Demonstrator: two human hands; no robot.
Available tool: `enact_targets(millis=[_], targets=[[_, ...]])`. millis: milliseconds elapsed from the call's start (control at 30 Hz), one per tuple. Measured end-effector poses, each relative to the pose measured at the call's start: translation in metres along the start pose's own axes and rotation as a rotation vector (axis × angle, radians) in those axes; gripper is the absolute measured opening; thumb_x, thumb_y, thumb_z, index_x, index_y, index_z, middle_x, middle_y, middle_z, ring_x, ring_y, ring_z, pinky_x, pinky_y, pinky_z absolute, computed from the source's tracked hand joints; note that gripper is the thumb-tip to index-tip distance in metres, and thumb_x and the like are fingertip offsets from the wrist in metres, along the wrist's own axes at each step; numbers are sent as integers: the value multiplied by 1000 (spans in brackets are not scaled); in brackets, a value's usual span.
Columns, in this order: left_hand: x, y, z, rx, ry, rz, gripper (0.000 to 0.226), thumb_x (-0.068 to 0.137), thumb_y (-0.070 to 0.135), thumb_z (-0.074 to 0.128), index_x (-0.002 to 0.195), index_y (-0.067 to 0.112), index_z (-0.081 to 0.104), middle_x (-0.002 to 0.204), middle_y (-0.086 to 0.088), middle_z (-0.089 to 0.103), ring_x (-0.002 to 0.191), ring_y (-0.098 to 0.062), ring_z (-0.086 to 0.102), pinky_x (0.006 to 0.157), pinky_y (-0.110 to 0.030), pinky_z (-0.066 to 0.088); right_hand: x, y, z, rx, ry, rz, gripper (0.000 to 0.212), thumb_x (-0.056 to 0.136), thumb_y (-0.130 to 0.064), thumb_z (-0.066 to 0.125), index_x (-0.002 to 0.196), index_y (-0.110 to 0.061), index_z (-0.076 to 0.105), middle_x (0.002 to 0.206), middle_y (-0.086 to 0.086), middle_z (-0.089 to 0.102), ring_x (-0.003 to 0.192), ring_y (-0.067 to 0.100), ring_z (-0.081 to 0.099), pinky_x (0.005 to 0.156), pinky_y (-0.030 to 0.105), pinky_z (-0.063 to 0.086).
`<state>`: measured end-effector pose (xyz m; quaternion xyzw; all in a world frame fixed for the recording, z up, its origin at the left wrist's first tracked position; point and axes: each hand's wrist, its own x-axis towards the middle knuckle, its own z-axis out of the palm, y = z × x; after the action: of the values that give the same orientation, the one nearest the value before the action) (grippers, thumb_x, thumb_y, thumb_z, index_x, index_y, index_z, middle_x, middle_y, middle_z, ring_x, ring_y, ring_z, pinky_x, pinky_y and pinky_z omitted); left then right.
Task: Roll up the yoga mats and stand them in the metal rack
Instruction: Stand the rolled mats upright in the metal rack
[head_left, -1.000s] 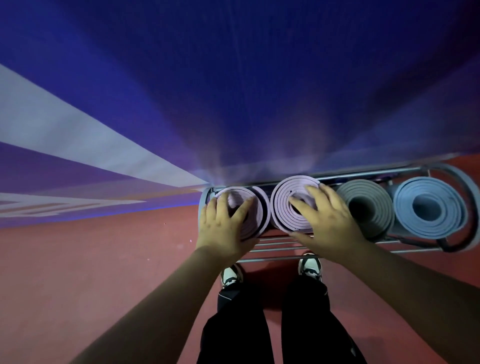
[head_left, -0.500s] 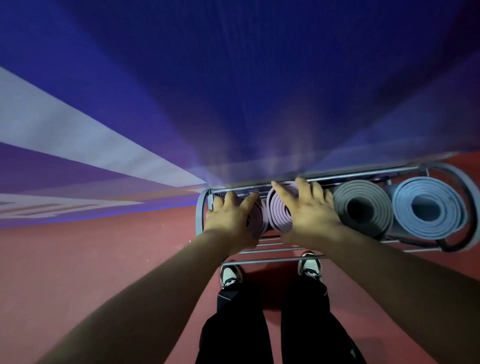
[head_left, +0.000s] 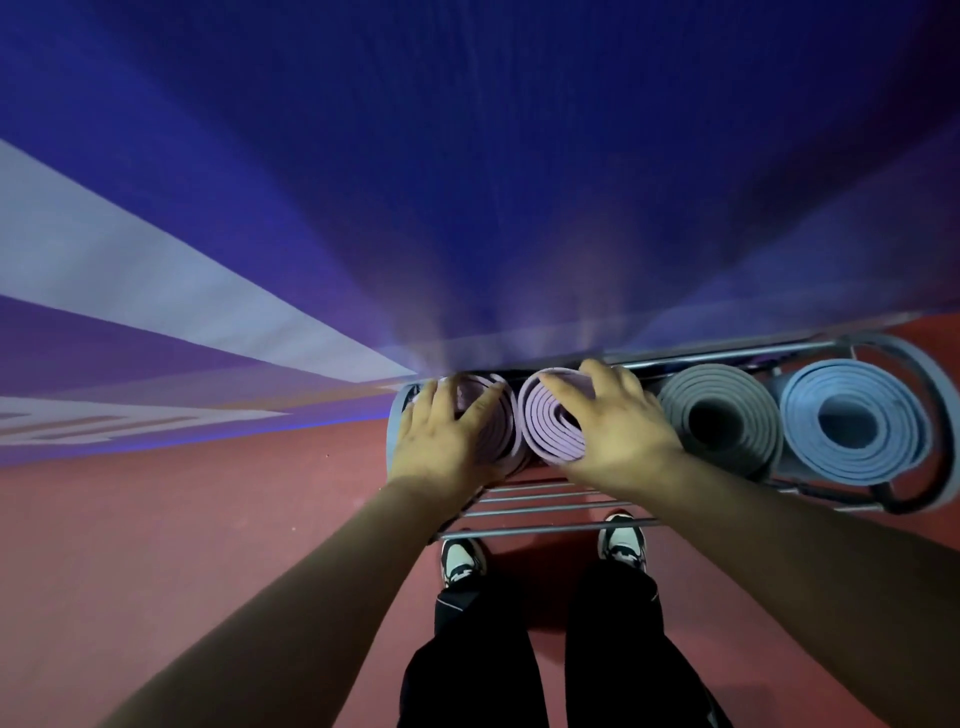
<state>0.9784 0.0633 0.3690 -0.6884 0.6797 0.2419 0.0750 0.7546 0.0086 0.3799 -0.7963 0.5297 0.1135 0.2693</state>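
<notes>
Several rolled yoga mats stand on end in a grey metal rack (head_left: 545, 527) against the wall. My left hand (head_left: 441, 447) lies flat, fingers spread, on top of the leftmost lilac mat (head_left: 493, 415). My right hand (head_left: 618, 431) rests palm down on the second lilac mat (head_left: 550, 426), fingers spread over its spiral end. To the right stand a grey mat (head_left: 722, 415) and a light blue mat (head_left: 852, 421), both untouched.
A blue and white wall (head_left: 467, 182) rises directly behind the rack. The floor (head_left: 182, 545) is red. My two feet in black and white trainers (head_left: 462, 561) stand just in front of the rack's front bars.
Both hands shifted forward onto the tops of the two lilac mats and pressed them down; the mats sit lower and more covered than a second ago.
</notes>
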Motion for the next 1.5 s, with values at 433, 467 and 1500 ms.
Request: enact_targets(millis=[433,467,1500], targets=[[-8,6,15,25,-26,-32,96,77,89,51,157,53,12,170,-17,4,156,-41,1,124,-55,5,-30,58,-26,-160,-103,6,129,60,-79,71,159,-45,-3,171,-2,-14,156,34,-15,124,56,-6],[-8,10,15,35,-25,-46,98,74,92,47,157,53,12,170,-18,4,156,-43,1,123,-56,5,-38,72,-31,-168,-109,63,132,56,-80,71,158,-47,-5,171,-1,-15,155,38,-15,124,58,-5],[3,136,27,-54,-150,-591,103,70,101,33,152,60,-13,169,2,-24,153,-47,-15,115,-75,8,-46,154,-23,-74,1,138,112,67,-93,54,158,-51,2,170,-5,-14,155,38,-10,124,61,-3]])
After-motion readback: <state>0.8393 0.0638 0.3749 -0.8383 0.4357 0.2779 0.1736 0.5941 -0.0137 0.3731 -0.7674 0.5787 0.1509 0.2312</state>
